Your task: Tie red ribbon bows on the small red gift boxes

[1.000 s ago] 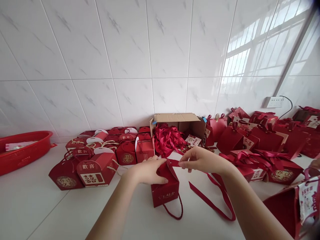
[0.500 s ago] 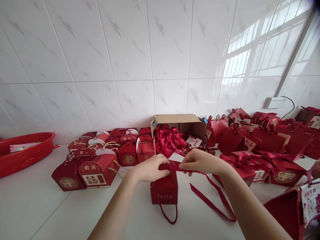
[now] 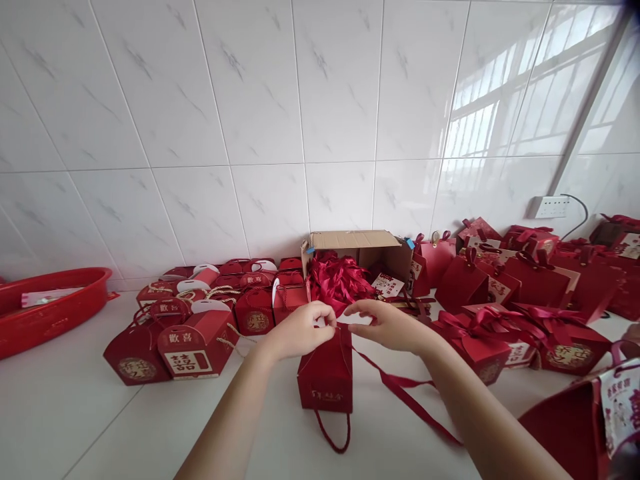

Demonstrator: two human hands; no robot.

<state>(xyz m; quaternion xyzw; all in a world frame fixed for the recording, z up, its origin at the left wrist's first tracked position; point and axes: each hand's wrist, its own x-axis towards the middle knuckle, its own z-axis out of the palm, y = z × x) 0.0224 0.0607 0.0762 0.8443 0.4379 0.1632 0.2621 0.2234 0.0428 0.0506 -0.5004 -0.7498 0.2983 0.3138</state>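
Note:
A dark red gift box with pale lettering stands on the white surface in front of me, a cord handle looping out at its near side. My left hand is above the box's top left, thumb and finger pinched at the ribbon there; the grip itself is small and partly hidden. Facing it, my right hand hovers over the top right with a gap between thumb and forefinger. A long red ribbon runs from the box top, its tail trailing right and passing beneath my right forearm.
Behind the box, an open cardboard carton holds a heap of red ribbons. Handled red boxes crowd the left; ribboned boxes and bags fill the right. A red basin sits far left, against a tiled wall.
My right hand has moved left and come close to my left hand above the box top. Its fingers have parted from the ribbon, whose tail has shifted. The box has slid slightly.

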